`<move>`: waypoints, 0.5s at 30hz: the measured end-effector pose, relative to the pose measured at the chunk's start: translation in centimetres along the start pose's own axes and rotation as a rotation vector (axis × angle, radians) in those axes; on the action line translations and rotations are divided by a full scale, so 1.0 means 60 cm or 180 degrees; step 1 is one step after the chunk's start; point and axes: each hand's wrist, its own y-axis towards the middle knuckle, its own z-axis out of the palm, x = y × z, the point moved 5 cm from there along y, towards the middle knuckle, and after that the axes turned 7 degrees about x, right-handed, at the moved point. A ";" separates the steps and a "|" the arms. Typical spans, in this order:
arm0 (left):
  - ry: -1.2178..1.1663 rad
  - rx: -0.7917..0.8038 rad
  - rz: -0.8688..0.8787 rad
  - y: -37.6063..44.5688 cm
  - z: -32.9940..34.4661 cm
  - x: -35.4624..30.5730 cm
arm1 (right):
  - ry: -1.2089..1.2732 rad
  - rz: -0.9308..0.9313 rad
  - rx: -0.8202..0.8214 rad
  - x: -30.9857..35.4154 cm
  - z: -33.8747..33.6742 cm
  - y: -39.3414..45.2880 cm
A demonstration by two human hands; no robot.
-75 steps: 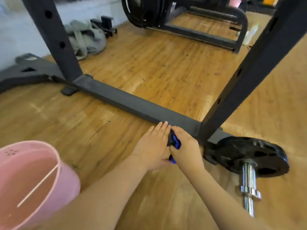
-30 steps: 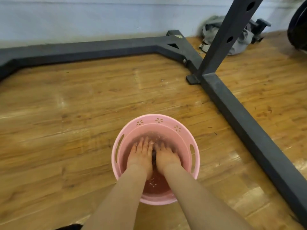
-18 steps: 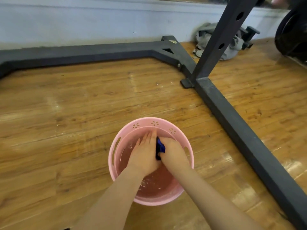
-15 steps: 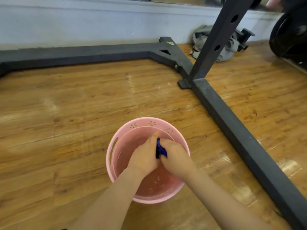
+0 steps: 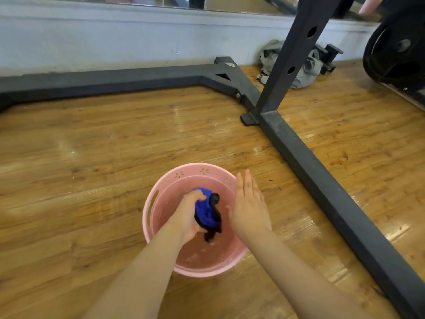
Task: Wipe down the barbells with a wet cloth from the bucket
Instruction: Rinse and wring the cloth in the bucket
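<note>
While the left hand [image 5: 192, 215] squeezed the blue cloth [image 5: 207, 212] over the pink bucket [image 5: 151, 203] at lower centre, hiding its fingertips, the right hand [image 5: 249, 203] hovered flat and empty by the rim, bare floor [image 5: 92, 157] to the left.

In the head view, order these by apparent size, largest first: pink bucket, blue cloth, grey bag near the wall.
1. pink bucket
2. grey bag, farther away, so its true size is unsure
3. blue cloth, bunched in the left hand

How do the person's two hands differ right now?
The left hand grips the blue cloth, fingers curled; the right hand holds nothing, fingers straight. The left is above the middle of the pink bucket; the right is at its rim. Both are over the bucket.
</note>
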 end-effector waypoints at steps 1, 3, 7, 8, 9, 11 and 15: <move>-0.0143 0.0123 0.0010 -0.001 -0.001 -0.002 | -0.0007 0.0058 -0.0034 0.001 0.003 -0.002; -0.0253 0.0119 0.0113 0.003 -0.006 -0.005 | 0.0045 0.0099 -0.0031 0.003 0.003 -0.004; 0.0000 -0.0398 0.0527 0.014 -0.023 -0.012 | 0.0108 0.0003 -0.0014 0.004 0.000 -0.008; 0.0006 -0.0421 0.0565 0.015 -0.027 -0.013 | 0.0062 -0.0015 0.0014 0.005 0.001 -0.009; -0.0025 -0.0368 0.0609 0.013 -0.028 -0.018 | 0.0008 -0.0018 0.0042 0.005 0.002 -0.009; -0.0115 -0.0098 0.0594 0.004 -0.018 -0.026 | -0.0111 0.0007 0.0075 0.005 0.003 -0.009; 0.0044 0.0422 0.0451 -0.006 0.011 -0.024 | -0.0002 0.0061 -0.0136 0.003 0.004 -0.003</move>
